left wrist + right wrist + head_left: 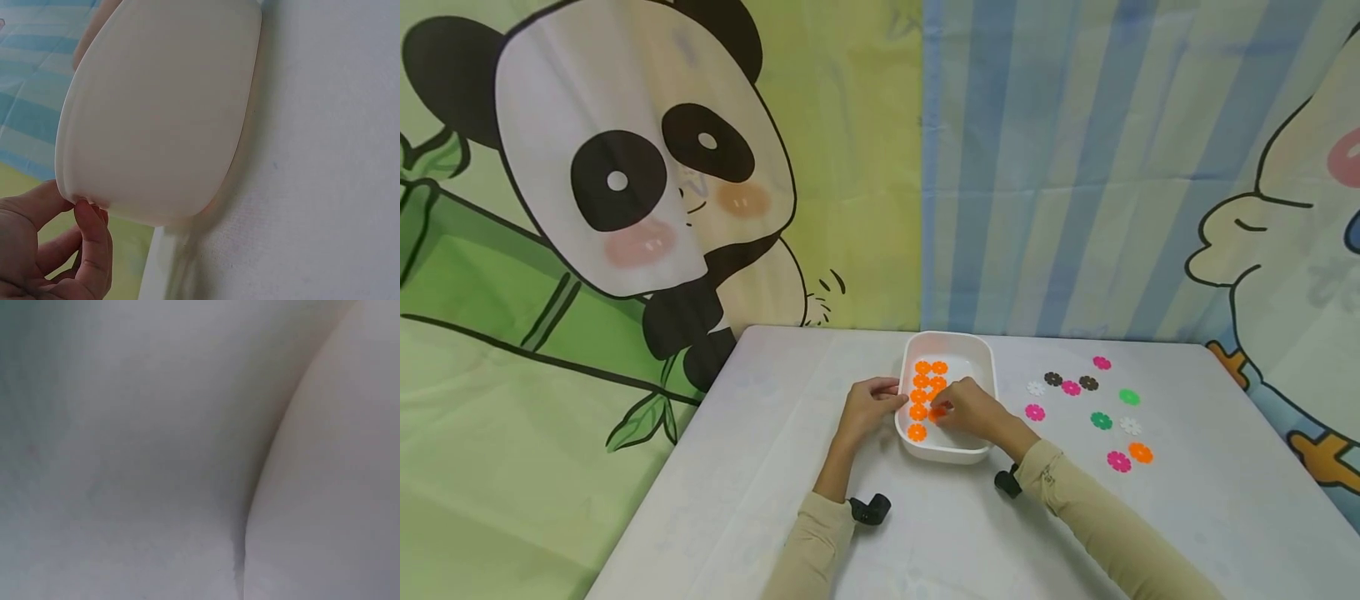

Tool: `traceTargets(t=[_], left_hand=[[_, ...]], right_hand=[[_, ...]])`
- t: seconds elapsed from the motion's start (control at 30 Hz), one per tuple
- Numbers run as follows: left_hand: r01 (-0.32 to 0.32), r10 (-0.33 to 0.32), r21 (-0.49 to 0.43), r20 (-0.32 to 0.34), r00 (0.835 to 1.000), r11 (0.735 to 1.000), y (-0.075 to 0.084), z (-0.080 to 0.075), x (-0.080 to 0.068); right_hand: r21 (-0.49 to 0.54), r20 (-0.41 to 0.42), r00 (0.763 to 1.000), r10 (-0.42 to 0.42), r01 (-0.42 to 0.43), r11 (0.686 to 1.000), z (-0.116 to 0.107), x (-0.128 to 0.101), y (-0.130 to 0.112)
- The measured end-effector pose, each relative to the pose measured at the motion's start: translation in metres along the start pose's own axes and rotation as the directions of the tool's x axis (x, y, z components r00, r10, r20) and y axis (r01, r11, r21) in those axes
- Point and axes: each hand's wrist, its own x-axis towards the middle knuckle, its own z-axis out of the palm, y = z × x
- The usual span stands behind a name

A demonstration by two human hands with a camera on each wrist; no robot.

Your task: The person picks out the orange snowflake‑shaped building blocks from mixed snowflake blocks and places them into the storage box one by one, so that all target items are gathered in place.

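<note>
A white plastic tub stands on the table with orange flower-shaped pieces laid in two columns on its floor. My left hand is at the tub's left side. In the left wrist view, the thumb and fingers of that hand pinch the rim of the tub. My right hand reaches over the right wall into the tub, its fingertips pinching an orange flower piece in the right column. Part of that piece is hidden by the fingers. Only the tub's outer wall and the tabletop show in the right wrist view.
Right of the tub, loose flower pieces lie scattered: pink, brown, white, green and orange. A printed curtain with a panda hangs behind the white table. Black wrist cameras sit by both cuffs.
</note>
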Motion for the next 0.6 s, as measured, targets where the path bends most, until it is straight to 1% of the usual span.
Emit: traceTargets(t=[0.13, 0.2, 0.27, 0.43, 0.5, 0.6], left_hand=[[-0.007, 0.007, -0.003, 0.003, 1.000, 1.000, 0.000, 0.000, -0.001], [-0.003, 0.003, -0.002, 0.003, 1.000, 1.000, 0.001, 0.000, -0.001], [0.001, -0.001, 0.005, -0.002, 1.000, 1.000, 0.002, 0.001, -0.001], [0.011, -0.011, 0.018, -0.022, 1.000, 1.000, 0.005, 0.001, -0.003], [0.015, -0.015, 0.018, -0.026, 1.000, 1.000, 0.006, 0.002, -0.003], [0.008, -0.008, 0.021, -0.025, 1.000, 1.000, 0.005, 0.001, -0.004]], right_hand=[[0.083, -0.044, 0.996, 0.074, -0.070, 0.994, -0.008, -0.003, -0.003], [0.126, -0.074, 0.993, 0.095, -0.085, 0.988, -0.018, -0.007, -0.003], [0.145, -0.109, 0.988, 0.106, -0.090, 0.985, -0.029, -0.012, -0.001], [0.115, -0.207, 0.971, 0.122, -0.100, 0.988, -0.064, -0.038, 0.012], [0.089, -0.246, 0.962, 0.123, -0.104, 0.991, -0.077, -0.055, 0.021], [0.042, -0.287, 0.946, 0.148, -0.142, 0.989, -0.093, -0.083, 0.038]])
